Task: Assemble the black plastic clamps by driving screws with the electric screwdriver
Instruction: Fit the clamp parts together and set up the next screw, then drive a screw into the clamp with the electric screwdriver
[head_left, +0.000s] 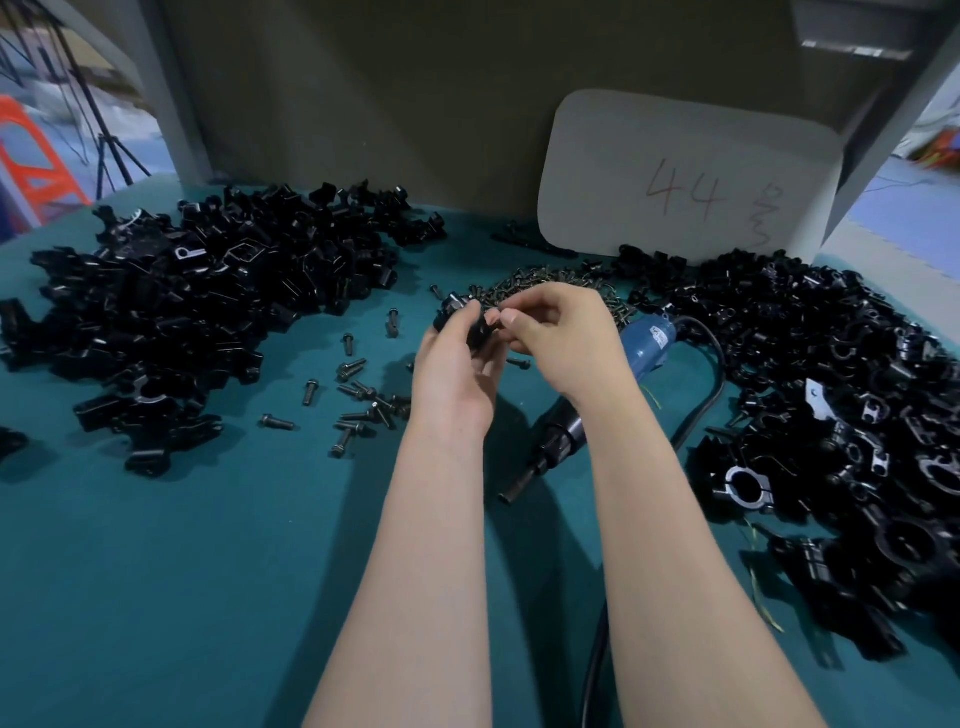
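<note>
The person's left hand (457, 364) was raised a little above the teal table cover (182, 571), its fingers curled round one black plastic clamp (467, 322), which it held just in front of the heap of dark screws (545, 283). The right hand (561, 338) had its thumb and forefinger drawn together in a tight pinch right against the clamp's near edge. Whether they held a screw or only touched the plastic, I could not tell, for the fingertips hid the spot.

The electric screwdriver (647, 345) lay on the cover beneath the right wrist, in neither hand, with its blue body towards the back and its black nose and bit pointing at the person. Its black cable (714, 374) looped out to the right and ran back down between the forearms.

A big pile of black clamp parts (208, 291) spread over the left of the table, and a second pile (831, 364) covered the right. Loose screws (363, 400) were scattered on the cover to the left of the left hand.

A white card (685, 176) marked "44" in red leaned against the back wall. An orange stool (36, 171) stood on the floor beyond the table's left edge.
</note>
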